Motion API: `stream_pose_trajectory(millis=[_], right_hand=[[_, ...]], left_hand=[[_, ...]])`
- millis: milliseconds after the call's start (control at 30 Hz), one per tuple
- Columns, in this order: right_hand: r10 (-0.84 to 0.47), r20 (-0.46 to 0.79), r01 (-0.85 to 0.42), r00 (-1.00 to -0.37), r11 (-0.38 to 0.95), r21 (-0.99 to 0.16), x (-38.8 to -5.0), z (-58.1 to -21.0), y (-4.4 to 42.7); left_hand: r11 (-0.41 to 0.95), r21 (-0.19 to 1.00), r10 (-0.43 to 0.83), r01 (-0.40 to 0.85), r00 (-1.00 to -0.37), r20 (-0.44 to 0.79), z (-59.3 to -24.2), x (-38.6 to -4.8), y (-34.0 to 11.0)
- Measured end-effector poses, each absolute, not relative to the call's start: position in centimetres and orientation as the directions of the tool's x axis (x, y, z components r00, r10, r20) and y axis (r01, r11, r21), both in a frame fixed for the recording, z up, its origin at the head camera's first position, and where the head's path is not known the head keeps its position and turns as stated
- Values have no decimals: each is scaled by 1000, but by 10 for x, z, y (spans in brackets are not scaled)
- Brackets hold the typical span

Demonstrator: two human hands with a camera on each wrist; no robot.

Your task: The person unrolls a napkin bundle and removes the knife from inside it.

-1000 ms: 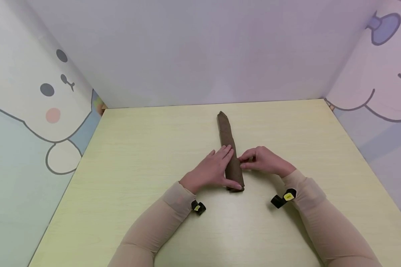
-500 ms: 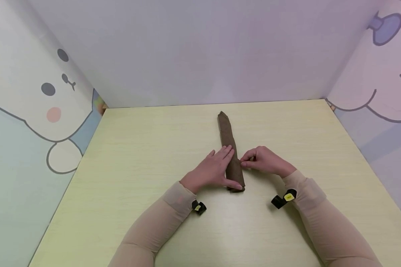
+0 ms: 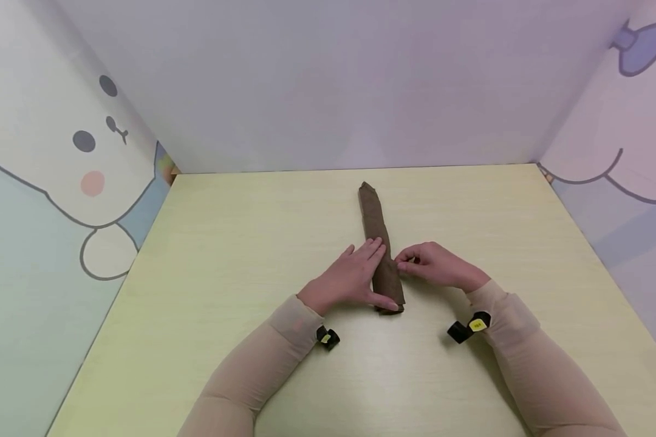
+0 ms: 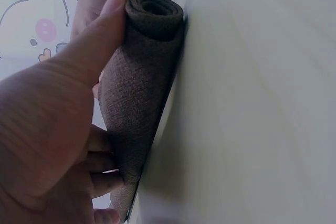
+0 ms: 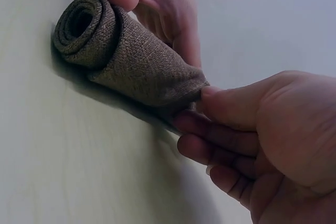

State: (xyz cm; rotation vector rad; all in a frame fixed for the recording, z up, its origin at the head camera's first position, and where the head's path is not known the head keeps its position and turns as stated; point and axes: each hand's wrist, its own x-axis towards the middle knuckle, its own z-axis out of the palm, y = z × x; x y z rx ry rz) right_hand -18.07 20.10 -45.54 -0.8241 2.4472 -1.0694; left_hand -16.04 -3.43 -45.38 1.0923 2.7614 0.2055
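A dark brown woven cloth [image 3: 373, 221], rolled into a long tube, lies lengthwise on the table, its far end narrower. My left hand [image 3: 350, 276] rests across the roll from the left with its fingers nearly straight. Its thumb lies at the near end, beside the spiral opening of the rolled cloth [image 4: 137, 72] in the left wrist view. From the right side, my right hand [image 3: 434, 264] pinches the loose edge of the cloth between thumb and fingers. In the right wrist view, the cloth [image 5: 144, 64] is drawn to a small corner at the right thumb tip.
The pale wooden table [image 3: 240, 237] extends on all sides of the roll. A plain light wall [image 3: 328, 85] stands along its back edge, and panels with cartoon drawings flank it left and right. Small black cameras [image 3: 460, 331] sit on the wrists.
The head view has shifted slightly, so everything appears a little displaced. Both hands keep their places on the rolled cloth, with the right fingers at its edge throughout.
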Motion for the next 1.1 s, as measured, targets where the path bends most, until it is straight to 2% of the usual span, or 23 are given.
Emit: stream_pose_trajectory(millis=[200,433,833,1100], right_hand=[[-610,-69,-331,-790,518,-788,-178,-448,202],[-618,-80,-338,-782,529,-778,-179,-445,205],[-654,-226,-257,-722,557,-790,-182,-441,223],[-673,-254,-269,-695,570,-777,-183,-437,227]], left_hand=[[719,181,692,671,-714,-104,-455,-161,-33],[727,186,684,661,-720,-112,-454,-160,-33],[733,192,678,653,-723,-132,-453,-159,-32],[731,184,681,657,-721,-129,-454,-161,-34]])
